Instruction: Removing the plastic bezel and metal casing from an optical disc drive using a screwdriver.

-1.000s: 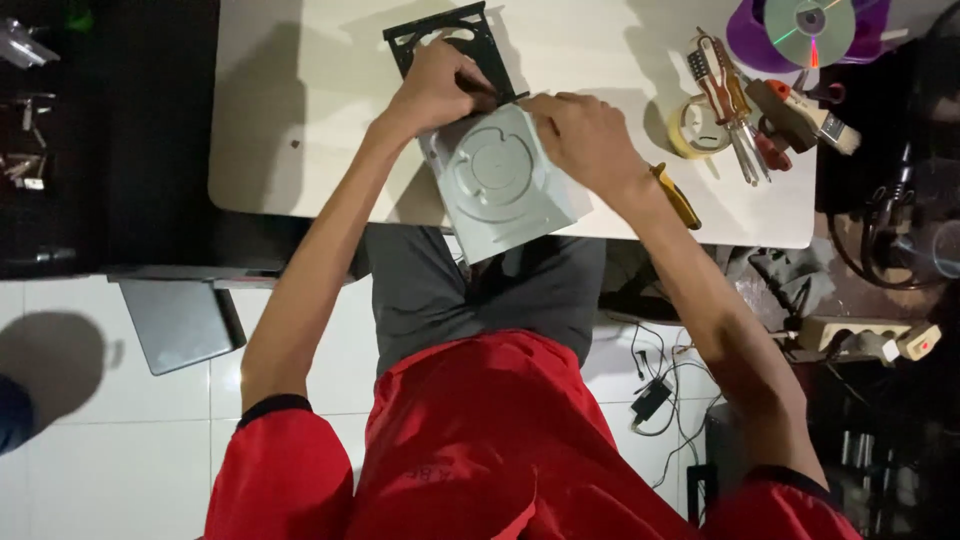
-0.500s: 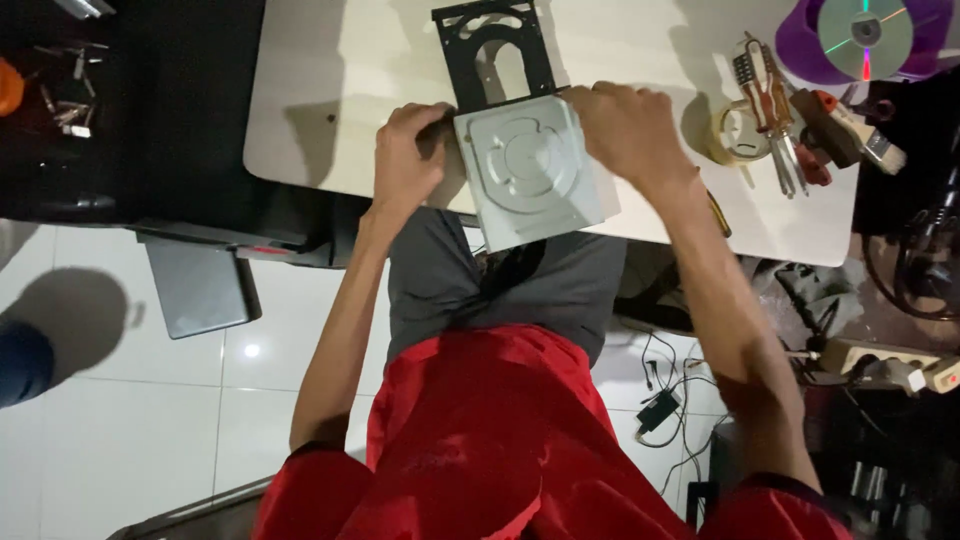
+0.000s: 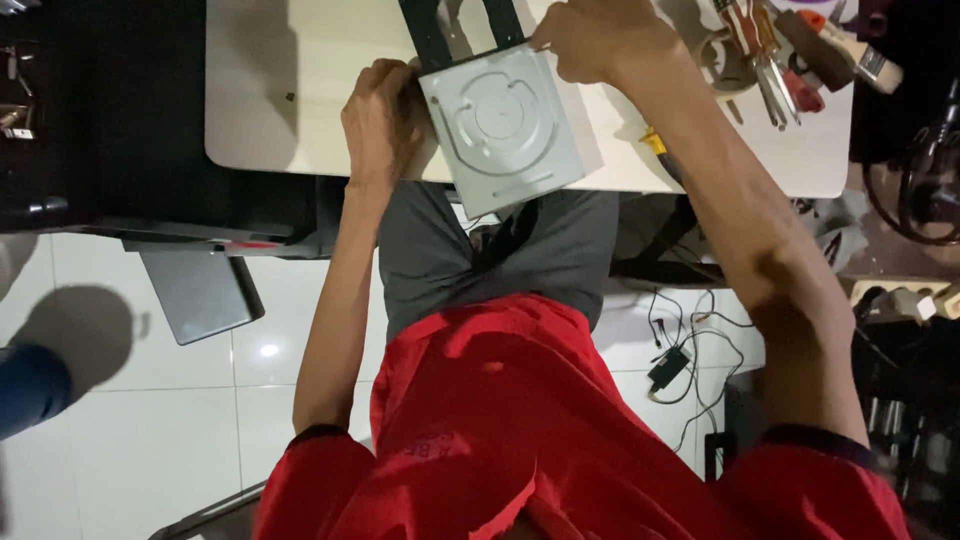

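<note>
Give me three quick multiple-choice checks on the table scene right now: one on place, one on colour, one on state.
1. Where is the grey metal cover plate?
A. Flat in the middle of the white table
B. At the table's near edge, overhanging it
C. On the floor

2. What colour is the frame beyond the plate?
A. Black
B. White
C. Red

3. How is the plate held?
A. Left hand only
B. Both hands
C. No hand touches it

Answers: 1 B, its lower corner juts past the edge over the lap. 2 A, dark bars show above the plate. 3 B, the left hand is at its left side and the right hand at its top right corner.
</note>
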